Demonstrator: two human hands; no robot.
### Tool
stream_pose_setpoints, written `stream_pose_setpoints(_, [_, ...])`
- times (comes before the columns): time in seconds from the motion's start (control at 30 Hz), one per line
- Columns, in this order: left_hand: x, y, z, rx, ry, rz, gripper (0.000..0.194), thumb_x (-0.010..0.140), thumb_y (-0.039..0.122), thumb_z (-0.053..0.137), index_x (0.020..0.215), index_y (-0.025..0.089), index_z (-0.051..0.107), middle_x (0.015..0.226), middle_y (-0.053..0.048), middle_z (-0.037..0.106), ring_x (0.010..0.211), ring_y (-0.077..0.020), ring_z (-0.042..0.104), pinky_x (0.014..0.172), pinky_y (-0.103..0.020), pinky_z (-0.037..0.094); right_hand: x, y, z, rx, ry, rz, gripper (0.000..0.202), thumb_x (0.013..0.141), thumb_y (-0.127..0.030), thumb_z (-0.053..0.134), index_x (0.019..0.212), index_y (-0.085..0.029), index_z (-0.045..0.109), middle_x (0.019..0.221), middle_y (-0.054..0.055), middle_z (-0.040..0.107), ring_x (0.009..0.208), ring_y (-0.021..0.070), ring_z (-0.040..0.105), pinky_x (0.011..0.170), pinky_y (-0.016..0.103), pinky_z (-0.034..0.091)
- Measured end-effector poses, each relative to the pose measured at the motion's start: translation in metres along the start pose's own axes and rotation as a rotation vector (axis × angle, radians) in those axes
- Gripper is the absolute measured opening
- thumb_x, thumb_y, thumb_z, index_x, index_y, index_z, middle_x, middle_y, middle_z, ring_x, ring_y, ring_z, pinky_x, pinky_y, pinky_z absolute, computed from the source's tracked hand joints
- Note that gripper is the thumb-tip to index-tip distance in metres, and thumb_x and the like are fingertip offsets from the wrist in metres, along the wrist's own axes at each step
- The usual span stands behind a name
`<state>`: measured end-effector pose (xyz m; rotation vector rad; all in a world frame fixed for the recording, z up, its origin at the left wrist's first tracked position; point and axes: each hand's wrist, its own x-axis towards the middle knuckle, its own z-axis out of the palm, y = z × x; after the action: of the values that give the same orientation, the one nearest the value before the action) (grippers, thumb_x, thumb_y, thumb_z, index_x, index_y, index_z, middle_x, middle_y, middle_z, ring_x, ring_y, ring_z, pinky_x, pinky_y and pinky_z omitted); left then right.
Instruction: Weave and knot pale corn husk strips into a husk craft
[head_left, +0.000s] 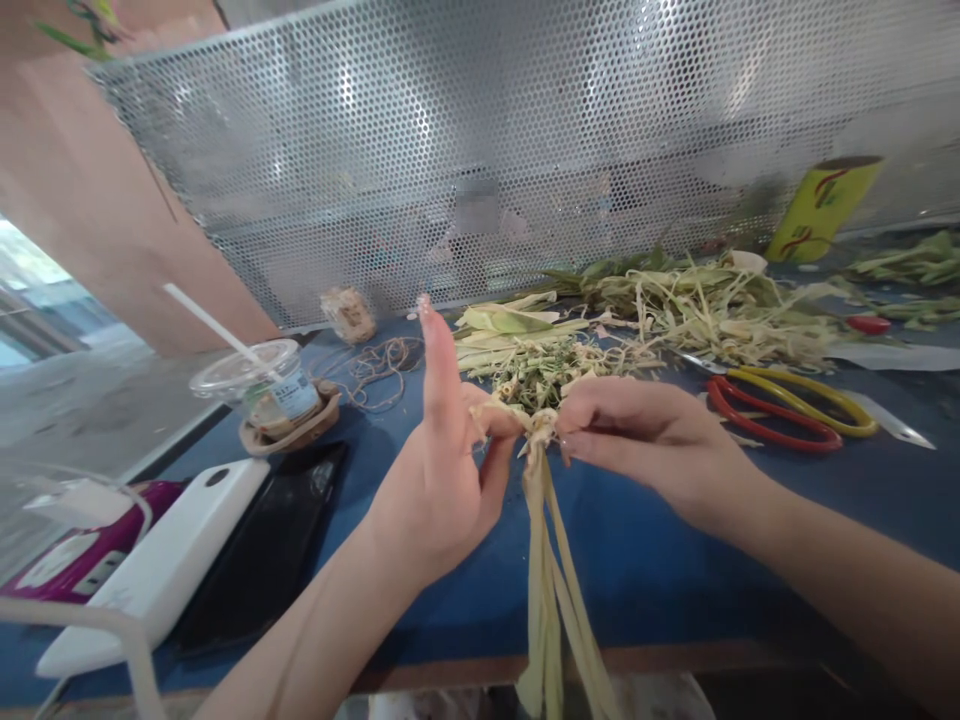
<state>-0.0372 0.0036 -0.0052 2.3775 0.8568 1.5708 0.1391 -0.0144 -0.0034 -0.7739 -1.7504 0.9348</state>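
Between my two hands is a knotted bundle of pale corn husk strips (546, 560), its long tails hanging down over the table's front edge. My left hand (450, 470) pinches the knot from the left, its thumb sticking straight up. From the right, my right hand (645, 440) grips the same knot between thumb and bent fingers. Just behind the knot lies a heap of small green and pale plant scraps (551, 370). The fingertips partly hide the knot.
Red-and-yellow-handled scissors (780, 410) lie to the right, before heaped dry husks (712, 310). A plastic cup with straw (274, 390), tangled twine (379, 370), a black phone (262, 550), a white device (161, 560) and a purple power strip (97, 550) occupy the left. A perforated metal panel (480, 150) stands behind.
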Motion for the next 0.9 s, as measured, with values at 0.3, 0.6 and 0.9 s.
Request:
stream_pose_setpoints(0.3, [-0.001,-0.007,0.001,0.167,-0.115,0.279,0.079,0.080,0.024,0.052,0.137,0.035,-0.002,0.095,-0.001,0.062,0.077,-0.0177,0.065,0.067,-0.033,0.054,-0.001,0.005,0.002,0.268,-0.026,-0.050,0.012,0.072,-0.011,0.056,0.062,-0.016,0.058,0.060,-0.001,0.048,0.056,0.0091,0.044,0.053,0.024,0.037])
stream_pose_setpoints(0.6, [0.004,-0.005,0.000,0.107,-0.036,0.049,0.078,0.075,0.014,0.056,0.137,0.025,0.008,0.065,0.004,0.056,0.060,-0.0122,0.057,0.063,-0.027,0.052,0.005,0.019,0.002,0.381,-0.024,0.033,0.013,0.078,-0.026,0.056,0.070,-0.016,0.056,0.057,-0.003,0.045,0.043,0.0048,0.035,0.041,0.020,0.030])
stream_pose_setpoints(0.9, [0.007,-0.019,0.012,-0.191,-0.008,-0.252,0.064,0.073,0.017,0.059,0.128,0.023,0.027,0.069,0.002,0.057,0.066,-0.0135,0.059,0.068,-0.030,0.051,0.011,0.020,0.015,0.351,-0.173,0.246,0.024,0.076,-0.036,0.057,0.085,-0.015,0.049,0.077,0.000,0.052,0.070,0.0099,0.053,0.066,0.025,0.046])
